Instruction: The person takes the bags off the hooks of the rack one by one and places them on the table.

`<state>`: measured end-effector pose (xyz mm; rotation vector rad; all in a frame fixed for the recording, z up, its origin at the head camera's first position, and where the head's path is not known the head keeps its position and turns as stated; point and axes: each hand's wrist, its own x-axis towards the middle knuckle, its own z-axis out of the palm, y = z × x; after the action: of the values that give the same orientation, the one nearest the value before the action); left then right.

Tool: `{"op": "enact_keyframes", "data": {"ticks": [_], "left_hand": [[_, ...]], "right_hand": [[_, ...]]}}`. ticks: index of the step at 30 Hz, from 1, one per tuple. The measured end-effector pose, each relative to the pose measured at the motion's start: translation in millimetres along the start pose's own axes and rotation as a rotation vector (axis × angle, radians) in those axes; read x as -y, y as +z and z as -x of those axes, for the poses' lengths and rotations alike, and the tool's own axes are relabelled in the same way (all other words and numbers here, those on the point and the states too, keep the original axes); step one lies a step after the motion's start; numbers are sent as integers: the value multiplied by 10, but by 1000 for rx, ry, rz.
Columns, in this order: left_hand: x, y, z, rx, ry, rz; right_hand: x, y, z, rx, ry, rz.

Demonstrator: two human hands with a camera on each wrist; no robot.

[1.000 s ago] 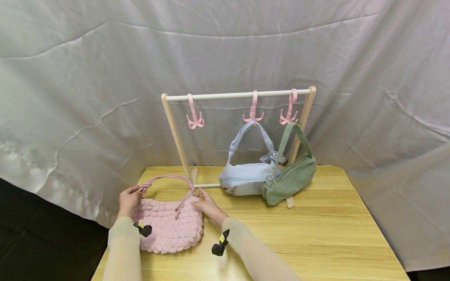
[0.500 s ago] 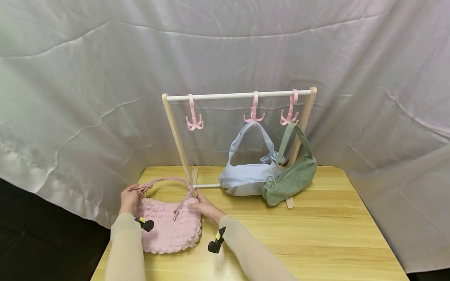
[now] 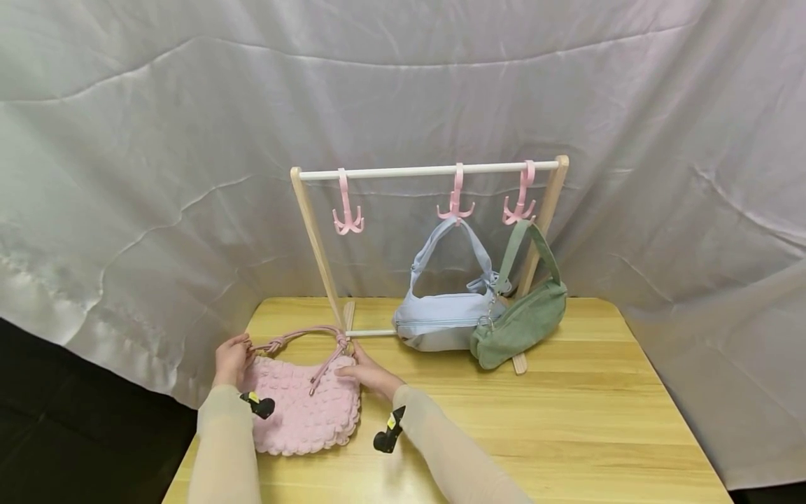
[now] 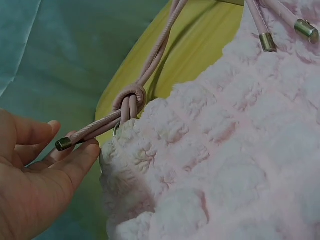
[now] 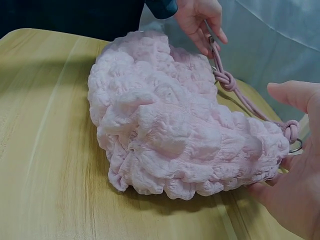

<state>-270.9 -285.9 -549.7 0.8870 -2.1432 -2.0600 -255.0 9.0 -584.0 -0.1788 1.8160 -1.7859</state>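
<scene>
A pink puffy handbag (image 3: 308, 406) lies on the wooden table at the left, its knotted cord strap (image 3: 324, 330) curving loosely beyond its top edge. My left hand (image 3: 230, 360) is at the bag's left corner. In the left wrist view its fingers (image 4: 82, 160) touch the metal-capped cord end, which lies across them without a firm grip. At the opposite corner is my right hand (image 3: 373, 376). In the right wrist view its thumb (image 5: 294, 95) stands away from the bag, while the other fingers touch the edge near the strap's metal ring (image 5: 297, 146).
Behind stands a wooden rack with a white rail (image 3: 403, 172). Three pink hooks hang from it; the left hook (image 3: 348, 222) bears nothing. A light-blue bag (image 3: 441, 325) hangs from the middle hook (image 3: 455, 210). A green bag (image 3: 525, 325) hangs from the right hook (image 3: 518, 213), overlapping it.
The bag's strap has sunk lower toward the table and its left knot has shifted right. The hands first drew slightly inward at the bag's corners and then stayed nearly still.
</scene>
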Motion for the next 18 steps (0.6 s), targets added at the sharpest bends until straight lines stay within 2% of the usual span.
{"op": "enact_keyframes", "data": {"ticks": [18], "left_hand": [[51,-91,130,9,-6,-1]], "right_hand": [[-64,-82,45,-61,-52,35]]}}
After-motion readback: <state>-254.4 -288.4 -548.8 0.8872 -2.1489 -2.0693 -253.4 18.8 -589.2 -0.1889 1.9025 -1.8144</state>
